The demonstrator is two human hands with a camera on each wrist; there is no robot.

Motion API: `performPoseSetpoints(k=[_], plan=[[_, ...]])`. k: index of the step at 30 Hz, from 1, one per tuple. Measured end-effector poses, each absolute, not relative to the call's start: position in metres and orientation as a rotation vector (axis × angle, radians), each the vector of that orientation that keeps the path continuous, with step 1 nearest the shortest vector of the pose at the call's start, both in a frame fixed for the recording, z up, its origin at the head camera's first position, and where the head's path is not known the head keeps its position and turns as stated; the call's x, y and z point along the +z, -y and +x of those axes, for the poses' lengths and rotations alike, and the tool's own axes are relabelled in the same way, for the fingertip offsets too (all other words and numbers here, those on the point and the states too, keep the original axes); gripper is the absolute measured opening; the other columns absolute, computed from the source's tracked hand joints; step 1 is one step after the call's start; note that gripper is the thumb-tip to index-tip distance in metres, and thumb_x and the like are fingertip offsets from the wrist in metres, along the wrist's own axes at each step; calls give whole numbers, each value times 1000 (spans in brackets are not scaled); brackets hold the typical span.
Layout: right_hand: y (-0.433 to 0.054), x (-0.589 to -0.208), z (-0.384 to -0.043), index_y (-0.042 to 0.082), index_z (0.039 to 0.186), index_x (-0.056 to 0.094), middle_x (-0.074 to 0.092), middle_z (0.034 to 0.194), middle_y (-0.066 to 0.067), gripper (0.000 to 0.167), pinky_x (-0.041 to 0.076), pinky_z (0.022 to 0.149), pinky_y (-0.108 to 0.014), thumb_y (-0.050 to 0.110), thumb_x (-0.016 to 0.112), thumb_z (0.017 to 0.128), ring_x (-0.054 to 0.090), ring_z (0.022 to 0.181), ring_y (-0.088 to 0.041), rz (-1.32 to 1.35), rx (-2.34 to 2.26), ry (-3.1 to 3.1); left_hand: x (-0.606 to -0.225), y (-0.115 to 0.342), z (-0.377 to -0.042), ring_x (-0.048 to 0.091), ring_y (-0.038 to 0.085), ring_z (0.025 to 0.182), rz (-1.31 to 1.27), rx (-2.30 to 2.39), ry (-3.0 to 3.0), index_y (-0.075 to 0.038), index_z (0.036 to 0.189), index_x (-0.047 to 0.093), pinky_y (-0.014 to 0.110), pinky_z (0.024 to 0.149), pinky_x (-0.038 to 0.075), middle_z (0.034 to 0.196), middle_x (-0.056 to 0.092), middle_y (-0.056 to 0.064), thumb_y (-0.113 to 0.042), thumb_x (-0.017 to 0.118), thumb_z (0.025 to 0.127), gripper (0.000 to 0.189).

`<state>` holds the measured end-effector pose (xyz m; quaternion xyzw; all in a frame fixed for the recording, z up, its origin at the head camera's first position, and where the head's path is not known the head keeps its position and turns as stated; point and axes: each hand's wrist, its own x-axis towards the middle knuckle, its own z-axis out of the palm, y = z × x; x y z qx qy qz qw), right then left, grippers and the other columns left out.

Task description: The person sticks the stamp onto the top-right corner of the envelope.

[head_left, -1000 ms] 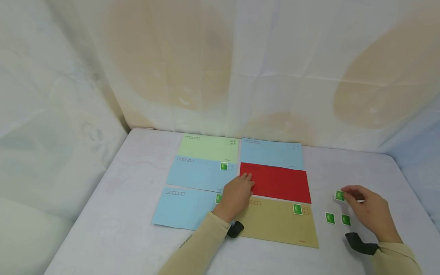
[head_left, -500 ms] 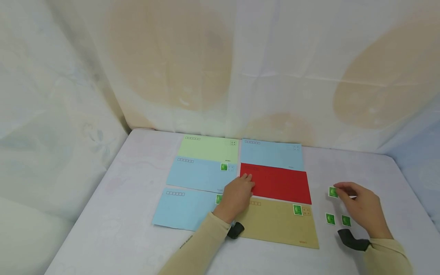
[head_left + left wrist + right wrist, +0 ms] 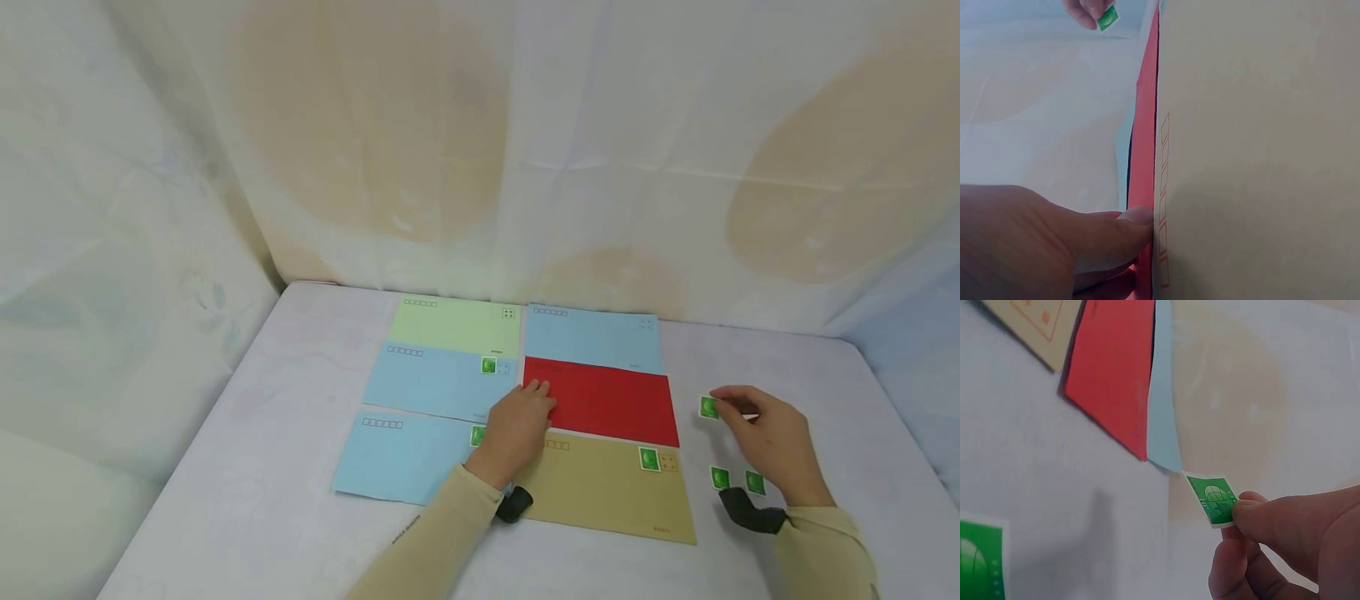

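Note:
Between thumb and fingertips my right hand (image 3: 768, 437) pinches a green stamp (image 3: 1211, 500) by one edge, held above the table to the right of the red envelope (image 3: 607, 404). My left hand (image 3: 513, 429) rests with its fingers on the left end of that red envelope; in the left wrist view the thumb lies along its edge beside the tan envelope (image 3: 1260, 125). A stamp (image 3: 649, 458) lies on the tan envelope near its upper right corner. Two loose stamps lie on the table below my right hand, one of them a green stamp (image 3: 720, 477).
A pale green envelope (image 3: 457, 325) and a blue envelope (image 3: 592, 337) lie at the back. Two more blue envelopes fill the left column, a stamp (image 3: 489, 365) on the middle one. The white tabletop (image 3: 247, 467) meets a hanging curtain (image 3: 562, 167) at its far edge.
My right hand has moved left and slightly away from me, carrying the pinched stamp closer to the red envelope. My left hand has stayed in place.

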<state>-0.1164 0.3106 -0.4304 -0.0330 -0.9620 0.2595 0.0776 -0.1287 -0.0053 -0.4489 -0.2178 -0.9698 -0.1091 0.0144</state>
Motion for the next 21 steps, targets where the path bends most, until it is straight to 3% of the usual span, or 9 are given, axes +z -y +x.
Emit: performPoseSetpoints(k=[7, 15, 21], plan=[[-303, -430, -120, -4, 118, 66, 66, 109, -27, 26, 50, 70, -36, 14, 62, 100, 59, 96, -39, -101, 803, 2882, -451, 4, -129, 56, 20, 131, -684, -329, 2997, -11, 125, 73, 32, 109, 43, 138, 63, 6, -20, 77, 90, 37], [-296, -429, -123, -3, 115, 69, 69, 104, -24, 22, 48, 67, -23, 11, 63, 98, 63, 93, -37, -24, 822, 2817, -453, 4, -129, 58, 20, 129, -677, -322, 2976, -12, 123, 74, 32, 107, 45, 136, 64, 6, -17, 75, 91, 33], [-288, -430, -127, -2, 114, 68, 69, 103, -21, 21, 53, 67, -34, 12, 63, 98, 62, 91, -33, -28, 838, 2792, -452, 4, -130, 58, 20, 129, -673, -321, 2982, -12, 124, 74, 31, 107, 45, 136, 64, 6, -17, 75, 91, 33]])
